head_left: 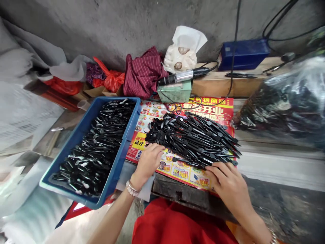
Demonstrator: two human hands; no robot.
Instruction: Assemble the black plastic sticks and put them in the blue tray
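Note:
A pile of long, thin black pieces with rounded ends (200, 139) lies on a red and yellow printed sheet (188, 174). My left hand (149, 159) is at the pile's near left edge, fingers curled inward and closed; what is in them, if anything, is hidden. My right hand (228, 179) is at the near right edge, its fingertips closed on the end of one black piece (189, 162) along the pile's front. To the left stands a blue bin (122, 152) filled with many similar black pieces (99, 142).
Behind the sheet, a silver-and-black handheld tool (181, 76) rests on a green box (175, 91). Nearby are a maroon striped cloth (144, 73), a tissue pack (181, 57) and a blue box (243, 54) with cables. A clear plastic bag (286, 101) bulges at right.

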